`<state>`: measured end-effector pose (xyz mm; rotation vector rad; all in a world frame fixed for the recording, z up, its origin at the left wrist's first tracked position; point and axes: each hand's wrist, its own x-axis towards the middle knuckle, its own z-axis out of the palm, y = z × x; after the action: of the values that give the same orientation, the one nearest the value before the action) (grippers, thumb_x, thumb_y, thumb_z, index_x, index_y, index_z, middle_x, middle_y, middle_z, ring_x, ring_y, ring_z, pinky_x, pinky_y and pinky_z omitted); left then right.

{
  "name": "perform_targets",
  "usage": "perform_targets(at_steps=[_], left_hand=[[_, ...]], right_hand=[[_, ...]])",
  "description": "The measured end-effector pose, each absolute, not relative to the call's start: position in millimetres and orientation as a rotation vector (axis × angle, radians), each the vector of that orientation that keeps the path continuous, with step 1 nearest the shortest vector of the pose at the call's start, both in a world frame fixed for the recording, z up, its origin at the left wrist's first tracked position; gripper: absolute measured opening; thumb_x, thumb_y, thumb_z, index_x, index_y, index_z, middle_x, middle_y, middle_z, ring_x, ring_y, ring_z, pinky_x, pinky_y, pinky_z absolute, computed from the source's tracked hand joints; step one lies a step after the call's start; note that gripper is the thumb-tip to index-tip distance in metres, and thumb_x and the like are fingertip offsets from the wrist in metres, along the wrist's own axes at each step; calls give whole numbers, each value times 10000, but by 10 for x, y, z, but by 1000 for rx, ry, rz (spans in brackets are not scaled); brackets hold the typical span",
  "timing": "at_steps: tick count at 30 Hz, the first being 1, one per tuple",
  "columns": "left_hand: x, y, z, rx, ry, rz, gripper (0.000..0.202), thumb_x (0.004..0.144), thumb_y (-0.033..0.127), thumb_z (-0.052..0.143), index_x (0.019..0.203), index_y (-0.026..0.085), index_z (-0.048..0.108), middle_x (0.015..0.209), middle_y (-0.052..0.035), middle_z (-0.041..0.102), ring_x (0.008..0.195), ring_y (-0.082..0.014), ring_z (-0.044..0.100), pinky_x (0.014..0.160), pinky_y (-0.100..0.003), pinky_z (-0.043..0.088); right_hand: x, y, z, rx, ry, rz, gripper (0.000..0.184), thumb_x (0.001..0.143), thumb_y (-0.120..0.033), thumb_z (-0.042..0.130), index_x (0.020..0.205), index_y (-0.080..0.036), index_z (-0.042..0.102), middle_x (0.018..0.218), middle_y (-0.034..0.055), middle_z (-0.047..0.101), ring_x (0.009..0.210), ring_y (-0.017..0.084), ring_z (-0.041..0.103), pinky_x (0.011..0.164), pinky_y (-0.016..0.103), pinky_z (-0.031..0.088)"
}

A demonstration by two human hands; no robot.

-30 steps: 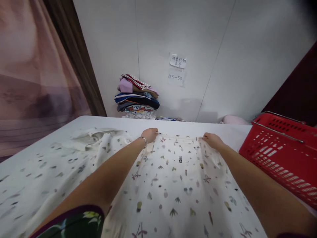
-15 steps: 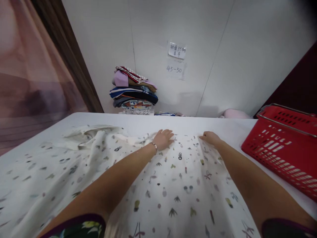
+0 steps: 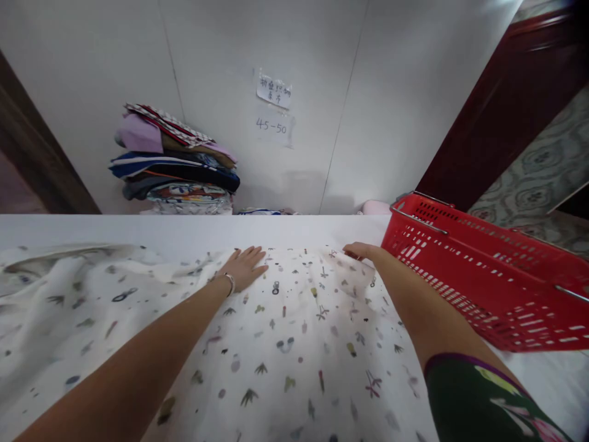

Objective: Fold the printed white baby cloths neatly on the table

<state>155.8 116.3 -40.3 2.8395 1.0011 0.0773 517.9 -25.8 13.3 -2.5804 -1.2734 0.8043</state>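
Two bare hands work on one thin white cloth [image 3: 285, 331], which lies spread, softly rumpled, over the desk [image 3: 294, 230] and is printed with many small plants and other shapes. The left hand [image 3: 242, 267], a single shiny bracelet [image 3: 230, 283] at its wrist, rests palm down, wide open with fingers spread, gripping nothing. The right hand [image 3: 362, 250] bends its fingers at the cloth's far edge; whether it pinches the fabric I cannot tell. To the right stands one red slotted basket [image 3: 490, 261] with metal handles. Beyond the desk are one pile of folded fabrics [image 3: 179, 162] and two rectangular wall notes [image 3: 275, 127].
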Motion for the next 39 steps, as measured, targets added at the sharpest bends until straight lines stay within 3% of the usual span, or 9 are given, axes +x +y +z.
perform_targets(at_steps=[8,11,15,18,26,32,39], left_hand=[[1563,1272,-520,2867,995,81,669,827,617,128,1380,262,254,1464,20,159,1341,-199,121,1065,-411,89],[1563,1247,-494,2869,1007,78,665,829,611,136,1379,257,255,1462,18,164,1341,-188,120,1067,-411,87],[1559,1194,-426,2863,1021,47,651,835,591,149,1378,250,261,1462,16,162,1341,-188,119,1067,-410,91],[1556,1161,-369,2853,1031,12,649,835,586,156,1379,246,259,1465,15,148,1343,-190,111,1067,-405,97],[1561,1129,-309,2834,1021,-3,656,833,586,152,1380,240,259,1465,14,144,1344,-198,107,1069,-415,92],[1558,1155,-365,2837,1016,36,645,833,580,178,1375,245,272,1462,10,165,1342,-202,119,1069,-417,90],[1556,1183,-386,2839,1014,34,658,829,601,152,1376,254,269,1463,17,157,1342,-196,116,1070,-401,93]], right_hand=[[5342,-614,-35,-2572,-1461,773,237,686,-271,565,870,-169,674,883,43,674,784,170,608,670,228,463],[5262,-812,-63,-2591,-1551,661,320,709,-333,555,971,-181,657,985,53,654,897,191,587,766,242,440],[5141,-1055,-95,-2699,-1545,490,462,728,-390,538,1113,-137,586,1104,134,593,981,247,556,830,307,413],[5126,-1178,-90,-2785,-1477,429,435,707,-361,565,1061,-111,610,1064,166,604,957,269,564,807,331,418],[5207,-1221,55,-2771,-1252,392,212,654,-274,629,832,-164,668,769,45,669,718,163,595,638,222,429],[5260,-1189,90,-2708,-990,38,408,841,-375,370,1080,-100,555,961,92,637,822,170,587,637,212,428],[5289,-1145,-102,-2812,-897,-54,368,819,-393,439,1004,-109,582,953,155,630,924,231,581,769,284,422]])
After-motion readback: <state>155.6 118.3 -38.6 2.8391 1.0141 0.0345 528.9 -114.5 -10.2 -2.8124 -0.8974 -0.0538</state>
